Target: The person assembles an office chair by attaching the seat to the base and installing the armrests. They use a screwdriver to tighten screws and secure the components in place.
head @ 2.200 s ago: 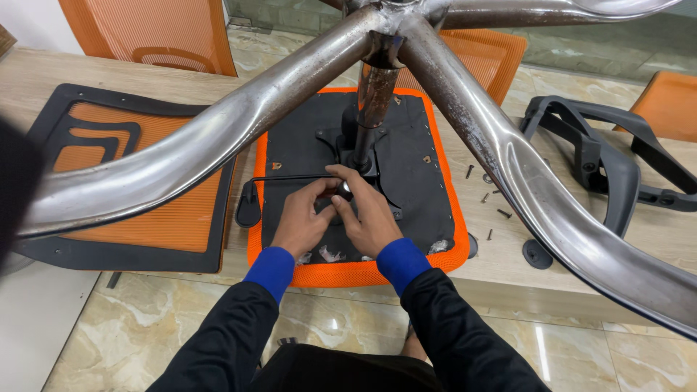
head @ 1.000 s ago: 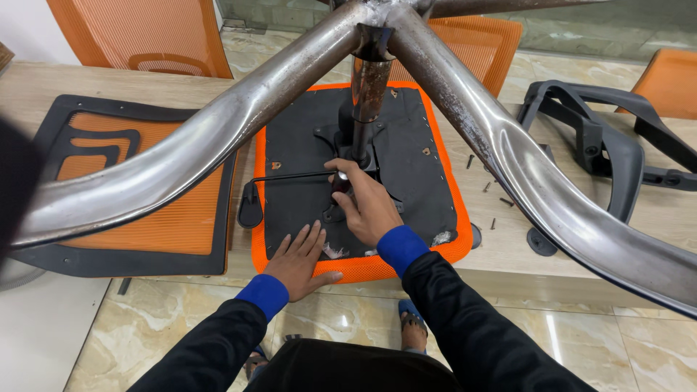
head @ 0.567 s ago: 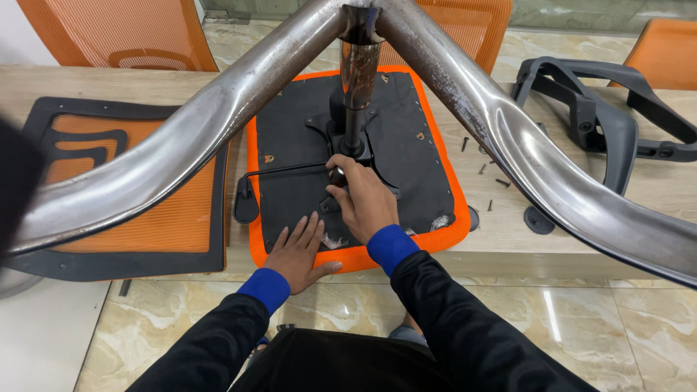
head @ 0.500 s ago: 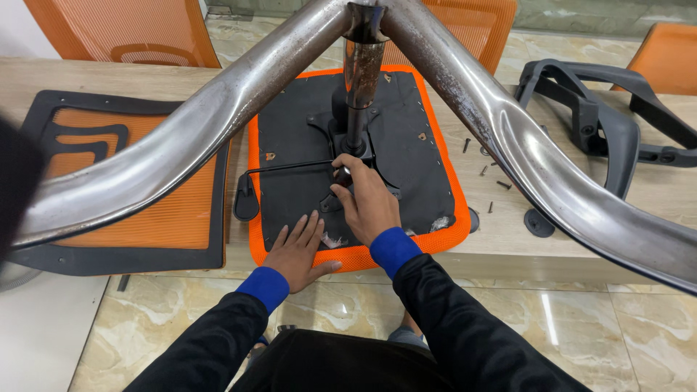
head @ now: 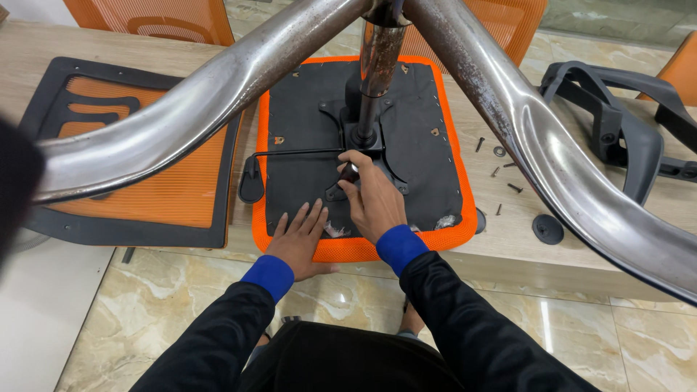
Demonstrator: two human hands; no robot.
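Note:
An upturned orange chair seat with a black underside lies on the wooden bench. A black mechanism plate carries a steel gas column and a chrome star base spreading toward me. My right hand is closed on a dark knob or tool handle at the plate's front edge. My left hand lies flat, fingers spread, on the seat's near edge. A black lever rod runs left from the plate.
An orange mesh backrest in a black frame lies left of the seat. Black armrests sit at the right. Loose screws and a black round cap lie on the bench. Orange chairs stand behind.
My left hand has left the mechanism and come to rest flat on the seat's front edge. My right hand stays on the knob, and my view has shifted slightly.

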